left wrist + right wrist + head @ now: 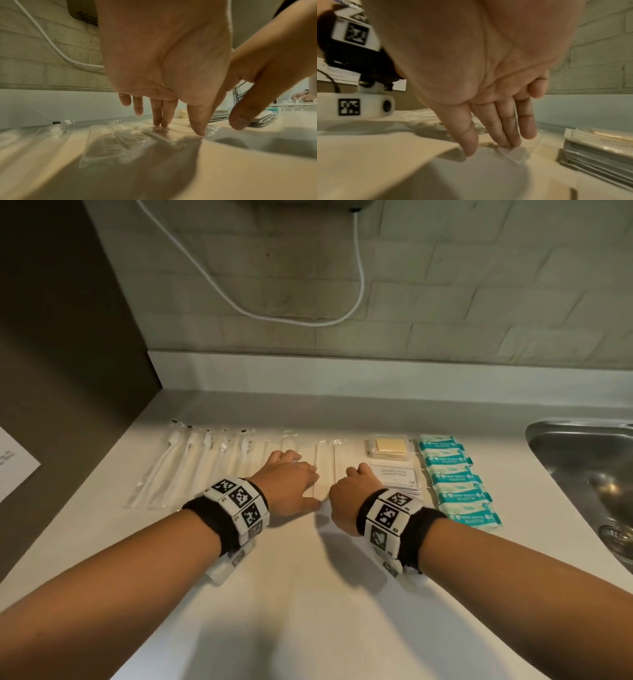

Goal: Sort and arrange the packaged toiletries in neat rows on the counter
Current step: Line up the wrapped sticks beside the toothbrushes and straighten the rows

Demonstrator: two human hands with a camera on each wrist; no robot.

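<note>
Packaged toiletries lie in a row on the white counter (308,594). From the left: wrapped toothbrushes (178,463), flat clear-wrapped packets (325,467), a stack of shampoo sachets (399,474) with a yellow soap packet (388,448) behind it, then teal wet-wipe packs (459,481). My left hand (291,484) presses straight fingertips (199,129) on the clear packets (120,142). My right hand (356,491) beside it presses straight fingers (508,135) on a clear packet's corner (513,154), just left of the sachet stack (597,146).
A steel sink (589,474) lies at the counter's right end. A white cable (359,285) hangs on the tiled wall behind. A dark wall (51,371) bounds the left side, with a white paper sheet (13,463) on it.
</note>
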